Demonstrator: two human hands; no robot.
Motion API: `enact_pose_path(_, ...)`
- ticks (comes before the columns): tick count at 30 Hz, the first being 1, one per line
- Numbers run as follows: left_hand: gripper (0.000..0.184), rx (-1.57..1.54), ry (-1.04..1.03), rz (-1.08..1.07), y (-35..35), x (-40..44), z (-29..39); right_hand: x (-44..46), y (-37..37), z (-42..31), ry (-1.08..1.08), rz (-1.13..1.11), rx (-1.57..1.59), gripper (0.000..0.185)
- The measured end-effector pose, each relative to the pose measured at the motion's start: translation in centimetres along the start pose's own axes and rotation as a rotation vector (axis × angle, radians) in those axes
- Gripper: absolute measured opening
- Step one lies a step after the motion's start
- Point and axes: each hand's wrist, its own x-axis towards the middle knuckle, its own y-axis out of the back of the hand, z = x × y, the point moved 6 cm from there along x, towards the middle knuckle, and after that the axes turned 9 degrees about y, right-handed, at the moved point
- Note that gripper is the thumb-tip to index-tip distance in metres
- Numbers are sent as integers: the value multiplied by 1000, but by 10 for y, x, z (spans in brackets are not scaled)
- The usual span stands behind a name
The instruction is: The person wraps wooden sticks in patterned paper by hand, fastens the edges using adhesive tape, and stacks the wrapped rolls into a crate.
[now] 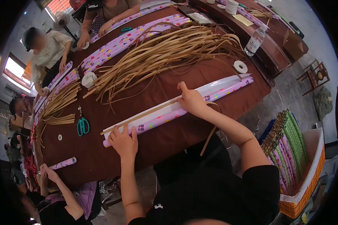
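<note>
A pink patterned sheet [154,123], partly rolled, lies slantwise in front of me, its white inner side showing along the far edge. A flat tan strip [150,112] runs along that white side; its loose end loops out past my right wrist and hangs over the table edge. My left hand [124,142] rests on the left end of the roll, fingers spread over the sheet and strip. Farther right, my right hand [193,101] is bent over the strip, thumb and index finger at it; its other fingers are partly hidden.
Beyond lie a heap of tan strips [157,56], patterned rolls [135,39], teal-handled scissors [83,125], a tape roll [240,67] and a bottle [256,40]. A basket [308,180] of rolls stands at right. Co-workers sit around; one's hands [49,172] hold a roll.
</note>
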Motion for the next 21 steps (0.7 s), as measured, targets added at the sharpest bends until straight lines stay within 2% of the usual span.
enact_pose_path(2, 40, 127, -16, 109, 6, -1, 12, 1, 1, -1, -10, 1, 20, 42)
enact_pose_path(4, 41, 85, 25, 72, 4, -1, 28, 2, 2, -6, -1, -5, 23, 43)
enact_pose_path(9, 43, -166, -310, 68, -4, -6, 114, 2, 2, -4, -35, -7, -4, 45)
enact_pose_path(14, 40, -340, -401, -39, -16, -9, 177, 2, 4, -3, -57, 10, 1, 44)
enact_pose_path(15, 39, -413, -407, -92, -20, -14, 188, 0, 4, -1, 19, 85, 5, 45)
enact_pose_path(18, 40, -326, -525, -20, -18, -18, 184, -3, 0, 3, -49, 94, 22, 46)
enact_pose_path(21, 37, -316, -558, -98, -26, -17, 178, -4, 1, -4, -12, 62, 21, 48)
